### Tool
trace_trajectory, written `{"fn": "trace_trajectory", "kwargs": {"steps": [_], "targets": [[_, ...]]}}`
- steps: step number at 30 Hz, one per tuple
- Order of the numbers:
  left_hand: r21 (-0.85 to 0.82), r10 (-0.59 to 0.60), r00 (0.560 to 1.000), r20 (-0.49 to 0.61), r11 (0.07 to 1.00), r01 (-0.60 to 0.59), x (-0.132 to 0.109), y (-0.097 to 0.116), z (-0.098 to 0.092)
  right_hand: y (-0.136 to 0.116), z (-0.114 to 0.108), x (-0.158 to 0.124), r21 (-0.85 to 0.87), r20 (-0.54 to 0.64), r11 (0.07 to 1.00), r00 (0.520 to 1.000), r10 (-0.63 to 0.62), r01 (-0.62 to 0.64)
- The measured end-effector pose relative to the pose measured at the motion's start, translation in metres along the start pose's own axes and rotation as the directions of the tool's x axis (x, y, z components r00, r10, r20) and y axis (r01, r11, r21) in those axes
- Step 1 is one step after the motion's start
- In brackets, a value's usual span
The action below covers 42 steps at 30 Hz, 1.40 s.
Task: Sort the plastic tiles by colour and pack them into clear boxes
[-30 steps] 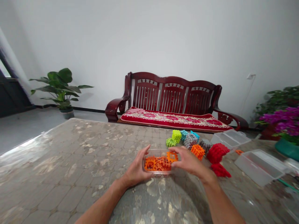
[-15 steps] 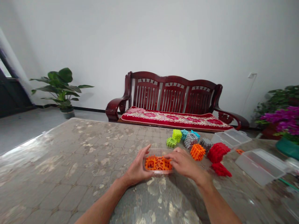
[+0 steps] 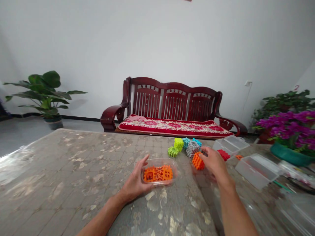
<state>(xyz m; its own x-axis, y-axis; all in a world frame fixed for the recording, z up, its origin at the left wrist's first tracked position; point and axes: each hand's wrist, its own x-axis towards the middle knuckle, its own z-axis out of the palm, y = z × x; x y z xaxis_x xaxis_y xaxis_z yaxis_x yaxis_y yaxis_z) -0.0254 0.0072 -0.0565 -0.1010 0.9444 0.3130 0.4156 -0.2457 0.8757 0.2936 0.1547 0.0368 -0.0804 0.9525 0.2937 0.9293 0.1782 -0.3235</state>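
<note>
My left hand grips the near left side of a small clear plastic tub that rests on the table and is filled with orange interlocking pieces. My right hand is further right, its fingers closing on a loose orange block. Just behind lie green, blue and grey blocks, and red blocks partly hidden by my right hand.
The table has a patterned marble-look top. Clear lidded boxes stand at the right, with another behind. A purple flowering plant in a teal pot sits at the far right edge. A wooden bench is beyond.
My right hand left the tub and moved right to the loose orange block. The view shifted to the right; my left hand stayed on the tub.
</note>
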Motion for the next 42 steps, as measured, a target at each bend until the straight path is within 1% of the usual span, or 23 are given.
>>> {"fn": "trace_trajectory", "kwargs": {"steps": [2,4,7,10,14,16,17,19,20,22,24,26,28,31,35,39,42], "targets": [[0.016,0.007,1.0,-0.003,1.0,-0.007,0.0,-0.002,0.0,0.008,-0.001,0.001,-0.126,0.037,0.99,0.997,0.071,-0.066],[0.02,0.009,1.0,-0.005,1.0,-0.009,0.0,-0.001,-0.001,0.008,0.0,0.0,-0.213,0.086,0.972,0.989,0.119,-0.098],[0.013,0.001,1.0,-0.001,1.0,-0.001,-0.001,0.001,-0.001,0.003,0.003,-0.002,-0.269,0.148,0.955,0.975,0.168,-0.124],[0.01,-0.003,1.0,-0.002,1.0,0.003,-0.001,0.003,-0.001,0.0,0.005,-0.004,-0.299,0.145,0.944,0.971,0.189,-0.139],[0.013,0.011,1.0,-0.01,1.0,-0.011,0.0,0.004,-0.001,0.001,0.0,-0.005,-0.298,0.104,0.945,0.98,0.171,-0.134],[0.008,0.004,1.0,-0.006,1.0,-0.004,-0.001,0.005,-0.001,-0.001,-0.003,-0.005,-0.225,0.082,0.969,0.989,0.126,-0.105],[0.006,-0.003,1.0,-0.005,1.0,0.003,-0.001,0.007,-0.001,-0.004,-0.003,-0.005,-0.15,0.088,0.987,0.993,0.074,-0.06],[0.004,-0.016,1.0,-0.002,1.0,0.016,-0.001,0.009,-0.001,-0.015,0.0,-0.007,0.049,0.131,0.996,0.988,-0.077,0.071],[0.003,-0.017,1.0,-0.002,1.0,0.017,-0.001,0.009,-0.001,-0.023,0.004,-0.01,0.147,0.159,0.979,0.974,-0.163,0.14],[-0.002,-0.009,1.0,-0.001,1.0,0.009,-0.001,0.009,-0.001,-0.042,0.012,-0.019,0.284,0.214,0.925,0.924,-0.317,0.251],[-0.011,0.005,1.0,0.003,1.0,-0.005,-0.001,0.008,0.0,-0.064,0.019,-0.031,0.353,0.264,0.876,0.863,-0.43,0.329],[-0.016,0.014,1.0,0.004,1.0,-0.014,-0.001,0.007,0.0,-0.082,0.022,-0.043,0.386,0.305,0.842,0.81,-0.501,0.376],[-0.019,0.016,1.0,0.004,1.0,-0.016,-0.001,0.007,0.001,-0.094,0.024,-0.052,0.402,0.342,0.828,0.775,-0.532,0.391],[-0.025,0.009,1.0,0.002,1.0,-0.009,-0.001,0.007,0.001,-0.1,0.025,-0.057,0.436,0.386,0.819,0.744,-0.545,0.374],[-0.034,0.01,1.0,-0.004,0.999,-0.01,-0.001,0.005,0.002,-0.098,0.028,-0.055,0.442,0.406,0.813,0.724,-0.558,0.379],[-0.035,0.014,1.0,-0.001,0.999,-0.014,-0.002,0.004,0.002,-0.1,0.028,-0.057,0.416,0.399,0.815,0.724,-0.562,0.404],[-0.034,0.01,1.0,-0.002,0.999,-0.01,-0.002,0.006,0.002,-0.107,0.029,-0.063,0.458,0.398,0.788,0.699,-0.595,0.411]]}}
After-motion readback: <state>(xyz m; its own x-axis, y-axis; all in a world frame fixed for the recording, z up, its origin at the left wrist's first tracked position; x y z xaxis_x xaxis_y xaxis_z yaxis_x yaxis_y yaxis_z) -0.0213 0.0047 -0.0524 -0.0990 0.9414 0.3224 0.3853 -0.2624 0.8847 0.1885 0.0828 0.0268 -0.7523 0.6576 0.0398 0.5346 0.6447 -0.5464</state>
